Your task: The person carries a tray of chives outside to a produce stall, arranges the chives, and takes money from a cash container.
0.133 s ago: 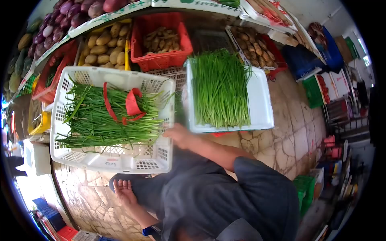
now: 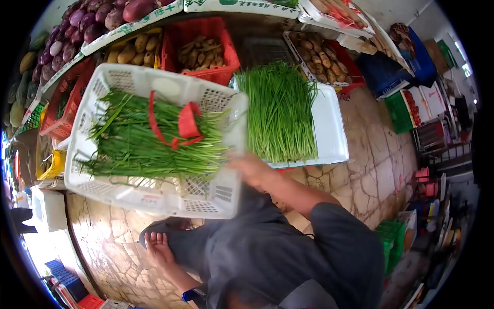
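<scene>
A white plastic basket (image 2: 146,197) is in front of me on the left, tilted slightly. Inside it lies a pile of green garlic chives (image 2: 139,139) with a red tape band (image 2: 189,121) on top. My right hand (image 2: 252,170) grips the basket's right edge; motion blurs it and hides some fingers. Lying palm up at my knee, my left hand (image 2: 159,247) is open and holds nothing. To the right of the basket, a thick layer of upright-lying chives (image 2: 280,113) fills the left part of a white foam tray (image 2: 332,129).
Behind the basket stand a red crate (image 2: 226,56) of pale roots, potatoes (image 2: 135,50) in a yellow crate, and a box of brown tubers (image 2: 321,59). Red onions (image 2: 92,23) sit on the shelf above. A green crate (image 2: 390,242) is on the cracked-tile floor at right.
The white basket has shifted right and slightly up with my right hand, now covering part of the potatoes and overlapping the foam tray's left edge. My left hand stays at my knee.
</scene>
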### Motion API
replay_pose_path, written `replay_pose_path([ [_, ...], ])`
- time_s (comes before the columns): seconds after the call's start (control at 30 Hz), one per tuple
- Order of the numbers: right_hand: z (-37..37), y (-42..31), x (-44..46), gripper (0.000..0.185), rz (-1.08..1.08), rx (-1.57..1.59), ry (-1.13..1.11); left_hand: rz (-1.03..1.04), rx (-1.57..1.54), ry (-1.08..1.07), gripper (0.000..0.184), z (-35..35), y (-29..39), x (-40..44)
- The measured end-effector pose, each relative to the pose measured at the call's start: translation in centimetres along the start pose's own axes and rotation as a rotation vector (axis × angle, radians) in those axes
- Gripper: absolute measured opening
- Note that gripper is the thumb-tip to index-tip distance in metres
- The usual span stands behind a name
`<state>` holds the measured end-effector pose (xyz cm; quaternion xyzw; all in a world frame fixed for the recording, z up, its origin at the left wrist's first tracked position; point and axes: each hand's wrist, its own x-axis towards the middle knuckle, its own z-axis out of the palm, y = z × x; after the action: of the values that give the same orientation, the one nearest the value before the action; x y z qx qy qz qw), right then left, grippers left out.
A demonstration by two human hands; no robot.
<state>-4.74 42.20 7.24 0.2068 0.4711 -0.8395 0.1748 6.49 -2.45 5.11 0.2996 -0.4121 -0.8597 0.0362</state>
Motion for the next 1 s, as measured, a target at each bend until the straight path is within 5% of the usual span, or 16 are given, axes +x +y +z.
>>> replay_pose_path([
  [0.07,-6.4,-3.6,4.8,0.036,-0.223,-0.150,-0.016,0.042,-0.092,-0.073,0.037,4.1,-5.1,6.7],
  [0.17,-7.2,-9.2,2.3,0.031,-0.129,0.104,0.126,0.031,-0.114,-0.053,0.038,5.1,-6.4,7.5],
  [0.57,-5.9,-8.5,-0.9,0.034,-0.265,0.186,0.317,0.015,-0.062,-0.024,0.036,4.2,-4.1,5.9],
  [1.0,-9.0,-19.8,-2.5,0.034,-0.073,0.214,0.374,0.003,-0.108,-0.018,0.036,3.2,-4.7,6.8],
])
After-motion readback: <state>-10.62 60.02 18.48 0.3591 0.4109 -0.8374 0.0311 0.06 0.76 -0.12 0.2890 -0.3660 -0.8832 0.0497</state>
